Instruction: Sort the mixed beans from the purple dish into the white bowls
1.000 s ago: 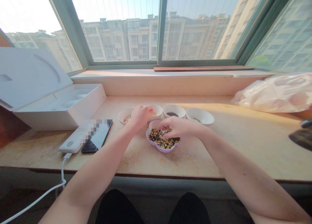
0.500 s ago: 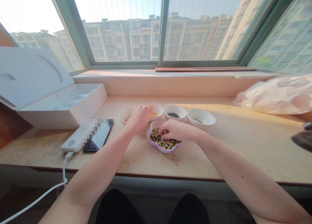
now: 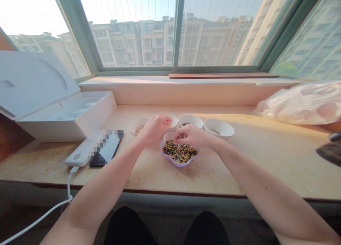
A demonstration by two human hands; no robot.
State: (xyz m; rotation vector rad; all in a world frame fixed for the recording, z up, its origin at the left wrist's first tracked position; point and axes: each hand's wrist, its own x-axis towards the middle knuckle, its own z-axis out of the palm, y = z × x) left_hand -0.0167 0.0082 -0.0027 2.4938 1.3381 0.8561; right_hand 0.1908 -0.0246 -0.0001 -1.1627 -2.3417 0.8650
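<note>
A lilac lobed dish (image 3: 179, 163) holds mixed beans (image 3: 183, 152), dark and tan. Above its back part is my right hand (image 3: 195, 135), thumb and fingers closed in a pinch; whatever they hold is too small to make out. My left hand (image 3: 156, 128) reaches over the second white bowl (image 3: 173, 119), which has yellowish grains in it, with its fingers curled together. What it grips, if anything, is hidden. Left of it stands a white bowl (image 3: 134, 125) with reddish and pale bits. Behind my right hand, another white bowl (image 3: 190, 118) contains dark beans, partly covered from view.
At the row's right end, a white bowl (image 3: 225, 129) holds a few green beans. Left lie a phone (image 3: 106, 152), a white power bank (image 3: 81, 153) with a cable, and an open white box (image 3: 93, 112). A plastic bag (image 3: 301, 103) rests far right, beneath the window.
My right hand has risen from among the beans to above the dish's back edge, uncovering more of the beans. My left hand has shifted slightly right over the yellowish grains.
</note>
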